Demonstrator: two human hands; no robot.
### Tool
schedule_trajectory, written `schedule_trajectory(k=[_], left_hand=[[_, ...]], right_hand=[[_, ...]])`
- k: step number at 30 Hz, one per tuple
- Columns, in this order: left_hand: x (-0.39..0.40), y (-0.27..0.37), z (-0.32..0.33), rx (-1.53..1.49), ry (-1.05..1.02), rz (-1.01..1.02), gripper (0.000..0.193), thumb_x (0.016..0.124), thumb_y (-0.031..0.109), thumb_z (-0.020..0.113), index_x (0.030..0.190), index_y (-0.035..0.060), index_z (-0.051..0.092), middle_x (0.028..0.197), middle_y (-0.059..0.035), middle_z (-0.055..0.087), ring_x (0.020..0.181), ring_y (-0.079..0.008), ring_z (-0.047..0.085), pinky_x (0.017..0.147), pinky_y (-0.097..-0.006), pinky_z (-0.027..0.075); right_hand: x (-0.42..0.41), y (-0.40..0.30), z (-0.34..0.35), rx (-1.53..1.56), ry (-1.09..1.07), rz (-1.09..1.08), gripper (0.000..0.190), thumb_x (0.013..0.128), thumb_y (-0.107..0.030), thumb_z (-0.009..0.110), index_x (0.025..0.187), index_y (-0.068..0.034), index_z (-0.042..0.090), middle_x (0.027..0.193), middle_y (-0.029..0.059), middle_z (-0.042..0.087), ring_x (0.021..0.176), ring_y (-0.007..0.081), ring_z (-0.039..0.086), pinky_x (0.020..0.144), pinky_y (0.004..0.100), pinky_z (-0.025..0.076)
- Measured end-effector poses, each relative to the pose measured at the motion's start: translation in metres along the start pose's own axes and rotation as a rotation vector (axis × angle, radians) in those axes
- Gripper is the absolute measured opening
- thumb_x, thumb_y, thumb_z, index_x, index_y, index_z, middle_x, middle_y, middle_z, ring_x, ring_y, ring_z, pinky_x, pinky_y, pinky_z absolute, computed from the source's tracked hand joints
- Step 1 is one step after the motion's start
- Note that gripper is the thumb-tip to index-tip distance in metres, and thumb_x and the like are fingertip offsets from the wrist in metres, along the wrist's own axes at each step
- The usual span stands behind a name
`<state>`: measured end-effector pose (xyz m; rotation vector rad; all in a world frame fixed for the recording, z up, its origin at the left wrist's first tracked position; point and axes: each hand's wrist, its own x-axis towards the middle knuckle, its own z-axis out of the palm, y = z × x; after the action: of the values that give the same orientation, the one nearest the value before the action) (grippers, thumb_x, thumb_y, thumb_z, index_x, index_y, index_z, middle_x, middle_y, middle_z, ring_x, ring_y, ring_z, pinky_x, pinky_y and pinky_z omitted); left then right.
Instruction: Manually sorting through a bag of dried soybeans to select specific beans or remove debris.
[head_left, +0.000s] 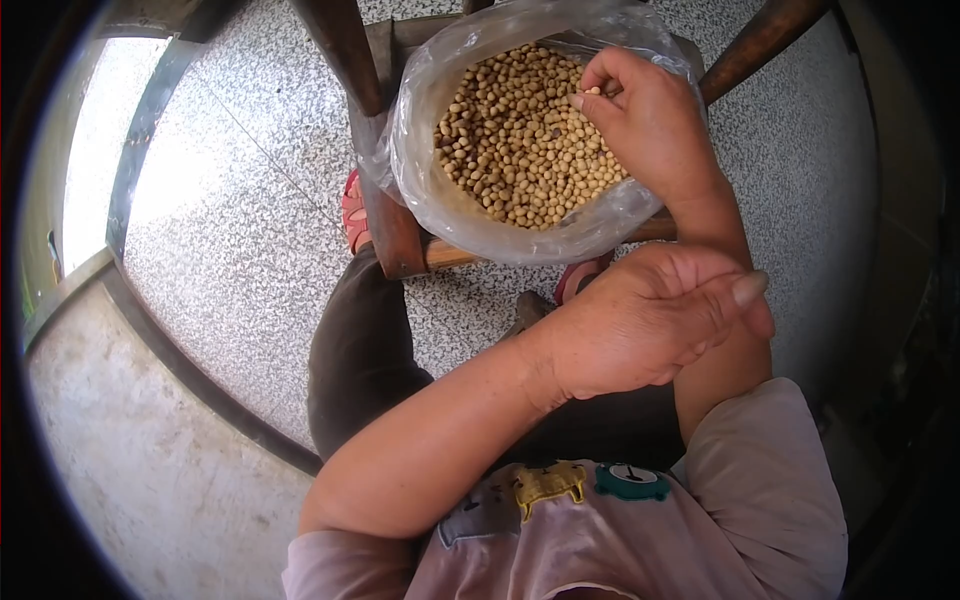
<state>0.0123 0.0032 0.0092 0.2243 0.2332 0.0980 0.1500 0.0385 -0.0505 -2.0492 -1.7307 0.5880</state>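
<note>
A clear plastic bag (420, 180) with its mouth spread wide is filled with pale tan dried beans that look like soybeans (517, 142). A few darker, brownish pieces lie among them. Above the right part of the beans, my right hand (649, 124) pinches a single pale bean (595, 91) between thumb and forefinger. My left hand (652, 322) is nearer my body, crossing in front of my right forearm. Its fingers are curled in with the thumb laid along them. No object shows in it, though the inside of the fist is hidden.
The bag rests on a wooden stool or chair frame (401, 232) with dark legs. Speckled terrazzo floor (247, 300) surrounds it. My feet in red sandals (354, 214) are beside and under the frame. At the left, a dark strip (202, 382) borders a paler, stained surface (150, 450).
</note>
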Motion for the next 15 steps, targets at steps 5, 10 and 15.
schedule_trajectory(k=[5,10,15], left_hand=[[-0.0003,0.0005,0.0005,0.009,0.007,-0.011,0.032,0.096,0.026,0.044,0.094,-0.0015,0.061,0.056,0.0057,0.039,0.046,-0.0018,0.029,0.04,-0.0165,0.024],[-0.0007,0.0008,0.0013,0.031,0.029,-0.018,0.032,0.097,0.025,0.044,0.094,-0.0013,0.061,0.056,0.0056,0.039,0.046,-0.0019,0.029,0.04,-0.0165,0.024],[-0.0008,0.0,0.0005,0.034,0.026,-0.01,0.031,0.097,0.025,0.044,0.094,-0.0012,0.061,0.056,0.0057,0.039,0.047,-0.0019,0.03,0.04,-0.0164,0.024]], right_hand=[[0.0006,-0.0031,-0.0006,0.026,0.041,-0.021,0.013,0.076,-0.008,0.063,0.088,-0.002,0.061,0.075,0.0154,0.064,0.073,0.0331,0.063,0.069,0.0389,0.05],[0.0005,-0.0012,0.0016,0.049,0.028,0.006,0.015,0.078,-0.009,0.065,0.092,-0.004,0.062,0.069,0.006,0.063,0.06,0.0137,0.059,0.057,0.0277,0.047],[0.001,-0.0043,0.0001,0.057,0.002,0.004,0.013,0.077,-0.009,0.067,0.088,-0.004,0.063,0.072,0.0064,0.064,0.062,0.0133,0.061,0.058,0.0267,0.048]])
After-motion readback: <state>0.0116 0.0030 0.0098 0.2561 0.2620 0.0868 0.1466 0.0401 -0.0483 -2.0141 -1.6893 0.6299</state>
